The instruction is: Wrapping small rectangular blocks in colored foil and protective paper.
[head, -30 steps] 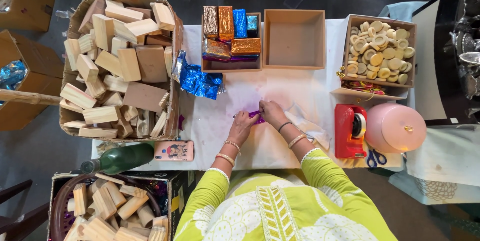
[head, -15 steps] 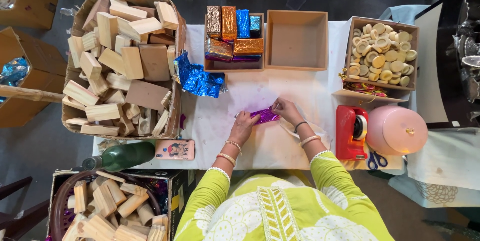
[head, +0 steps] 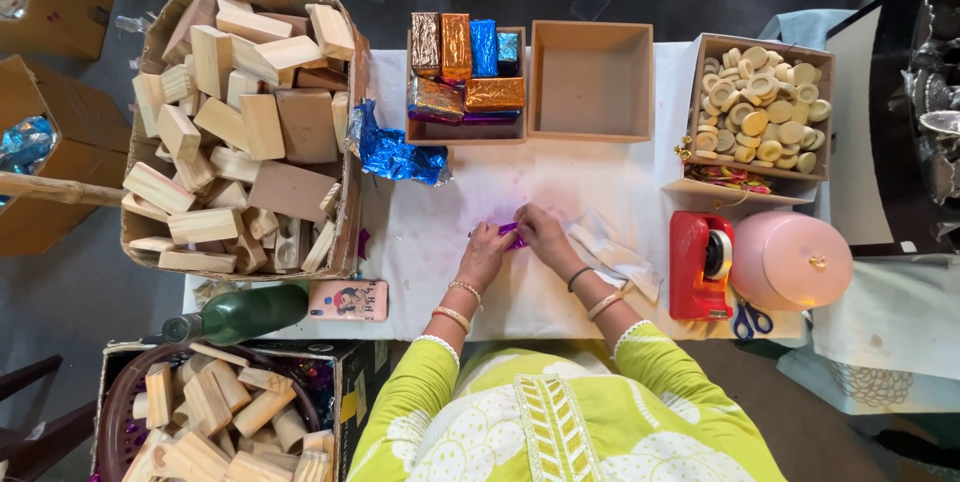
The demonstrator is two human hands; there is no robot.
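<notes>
Having drawn closer together since before, left hand (head: 487,248) and right hand (head: 545,235) now pinching purple foil piece (head: 512,233) mid-bench (head: 440,242), fingers clamped, mostly hiding it; blue foil (head: 395,154) lying at ten o'clock.

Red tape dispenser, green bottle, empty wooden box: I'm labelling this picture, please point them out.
red tape dispenser (head: 697,264), head view, its red body
green bottle (head: 245,313), head view, mid-body
empty wooden box (head: 590,80), head view, bare floor

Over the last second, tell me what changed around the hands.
Both hands, left hand and right hand, stayed pressed together on the small purple foil-wrapped piece, only shifting their hold on it slightly over the white cloth-covered table. Nothing was let go. The red tape dispenser did not move.
</notes>
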